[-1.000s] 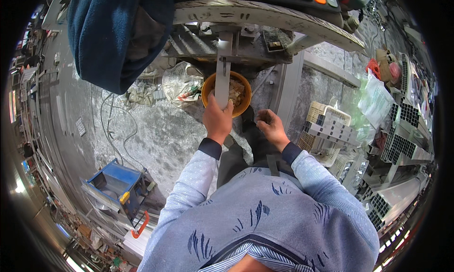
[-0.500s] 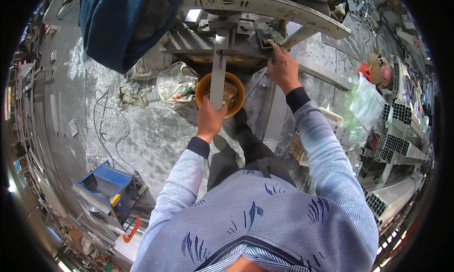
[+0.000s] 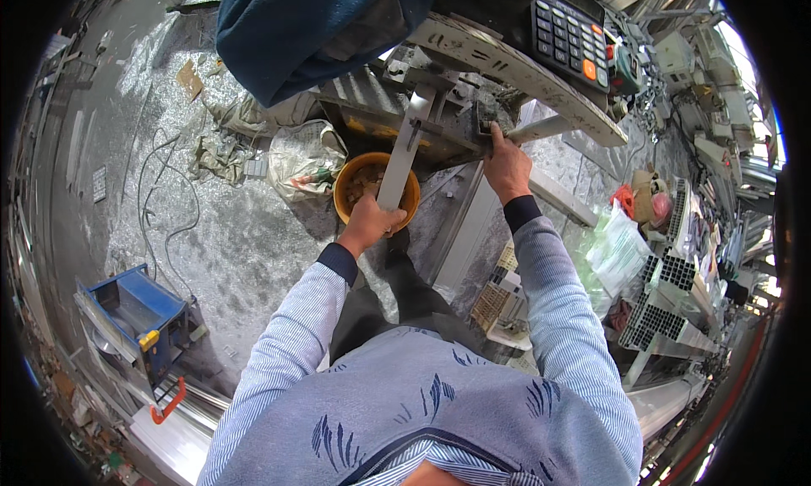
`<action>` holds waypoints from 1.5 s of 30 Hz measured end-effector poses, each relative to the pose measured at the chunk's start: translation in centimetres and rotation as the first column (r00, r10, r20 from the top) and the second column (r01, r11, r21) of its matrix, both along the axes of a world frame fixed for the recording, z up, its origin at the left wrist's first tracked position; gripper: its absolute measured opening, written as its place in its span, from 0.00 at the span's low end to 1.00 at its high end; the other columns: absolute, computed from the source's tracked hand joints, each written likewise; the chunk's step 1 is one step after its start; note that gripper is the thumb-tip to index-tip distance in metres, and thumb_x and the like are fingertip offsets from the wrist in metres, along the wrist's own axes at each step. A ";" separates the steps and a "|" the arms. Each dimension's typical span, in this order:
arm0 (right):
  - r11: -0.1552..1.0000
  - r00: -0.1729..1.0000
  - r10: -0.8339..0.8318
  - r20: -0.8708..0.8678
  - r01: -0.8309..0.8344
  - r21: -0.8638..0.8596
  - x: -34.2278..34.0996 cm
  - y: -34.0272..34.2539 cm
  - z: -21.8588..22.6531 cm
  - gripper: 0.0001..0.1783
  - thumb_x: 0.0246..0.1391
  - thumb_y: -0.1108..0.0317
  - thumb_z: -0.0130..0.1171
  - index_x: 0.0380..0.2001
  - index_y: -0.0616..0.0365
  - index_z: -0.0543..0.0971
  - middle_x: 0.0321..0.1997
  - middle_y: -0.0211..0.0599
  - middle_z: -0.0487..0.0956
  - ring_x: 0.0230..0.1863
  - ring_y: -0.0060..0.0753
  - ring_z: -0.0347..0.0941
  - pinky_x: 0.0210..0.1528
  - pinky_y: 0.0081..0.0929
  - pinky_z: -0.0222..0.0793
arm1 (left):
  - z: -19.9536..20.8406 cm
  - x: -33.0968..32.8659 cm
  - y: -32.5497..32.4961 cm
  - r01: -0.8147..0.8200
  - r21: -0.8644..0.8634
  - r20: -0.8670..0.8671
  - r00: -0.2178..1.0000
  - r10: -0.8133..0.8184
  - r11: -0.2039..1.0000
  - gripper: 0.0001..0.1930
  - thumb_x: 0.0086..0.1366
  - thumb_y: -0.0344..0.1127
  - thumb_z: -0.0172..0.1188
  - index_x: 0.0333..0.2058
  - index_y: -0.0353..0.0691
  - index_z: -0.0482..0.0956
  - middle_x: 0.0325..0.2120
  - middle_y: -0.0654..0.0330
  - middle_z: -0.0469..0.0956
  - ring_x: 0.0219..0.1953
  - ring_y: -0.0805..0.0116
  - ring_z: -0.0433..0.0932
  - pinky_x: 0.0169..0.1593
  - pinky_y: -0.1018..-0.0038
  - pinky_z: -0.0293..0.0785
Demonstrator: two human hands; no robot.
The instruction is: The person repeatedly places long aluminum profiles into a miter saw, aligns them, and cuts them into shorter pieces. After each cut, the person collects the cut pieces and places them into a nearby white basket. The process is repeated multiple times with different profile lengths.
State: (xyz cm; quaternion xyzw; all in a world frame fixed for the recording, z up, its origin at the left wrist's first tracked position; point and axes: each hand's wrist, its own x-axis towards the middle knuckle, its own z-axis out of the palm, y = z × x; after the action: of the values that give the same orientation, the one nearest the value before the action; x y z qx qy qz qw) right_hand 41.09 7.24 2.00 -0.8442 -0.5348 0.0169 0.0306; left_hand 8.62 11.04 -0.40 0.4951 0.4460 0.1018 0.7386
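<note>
My left hand (image 3: 369,223) grips the near end of a flat silver metal bar (image 3: 402,161), thumb along its top face. The bar's far end sits in the dark metal machine (image 3: 365,121), under a slim crosspiece. Below the bar is an orange-yellow bucket (image 3: 341,188) with pale scraps inside. My right hand (image 3: 507,172) is closed at a small dark part (image 3: 485,117) on the machine's right side; its fingertips are partly hidden, so what they grip is unclear.
A worn beam (image 3: 507,68) crosses above the machine, carrying a calculator (image 3: 570,38) and dark blue cloth (image 3: 287,38). A blue metal box-like stand (image 3: 139,304) is at lower left, near a loose cable (image 3: 165,199). Metal profiles (image 3: 659,308) are stacked at right.
The view has turned and shifted, bringing more of the calculator into sight. Both hands keep their places, the left on the metal bar and the right at the machine's side.
</note>
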 end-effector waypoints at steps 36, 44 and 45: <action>0.869 -0.445 -0.029 -0.895 0.431 -0.243 -15.7 6.5 -2.2 0.18 0.56 0.73 0.66 0.44 0.58 0.69 0.31 0.40 0.77 0.27 0.38 0.78 0.28 0.40 0.77 | -0.7 1.6 1.7 0.083 0.182 -0.017 0.997 -0.081 0.980 0.22 0.60 0.33 0.71 0.51 0.33 0.78 0.43 0.57 0.84 0.44 0.66 0.83 0.48 0.68 0.78; 0.841 -0.408 -0.011 -0.913 0.490 -0.230 -16.1 6.5 -1.7 0.16 0.56 0.72 0.66 0.43 0.58 0.69 0.29 0.41 0.77 0.25 0.38 0.77 0.26 0.39 0.76 | -1.4 1.7 1.4 0.066 0.169 -0.060 0.997 -0.056 0.983 0.21 0.58 0.33 0.70 0.50 0.34 0.79 0.41 0.55 0.85 0.43 0.63 0.84 0.46 0.67 0.78; 0.844 -0.403 -0.012 -0.915 0.486 -0.226 -16.2 6.5 -1.5 0.16 0.57 0.72 0.65 0.42 0.58 0.69 0.28 0.41 0.77 0.25 0.38 0.77 0.26 0.39 0.76 | -1.3 1.7 1.4 0.072 0.176 -0.061 0.996 -0.062 0.982 0.20 0.59 0.32 0.70 0.50 0.34 0.79 0.41 0.59 0.85 0.41 0.67 0.83 0.45 0.68 0.78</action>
State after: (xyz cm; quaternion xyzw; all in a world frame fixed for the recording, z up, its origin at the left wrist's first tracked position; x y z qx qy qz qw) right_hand 24.91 13.75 0.49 -0.5528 -0.0592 0.6009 0.5743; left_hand 10.33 12.47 -1.71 0.5766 0.4386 0.1026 0.6816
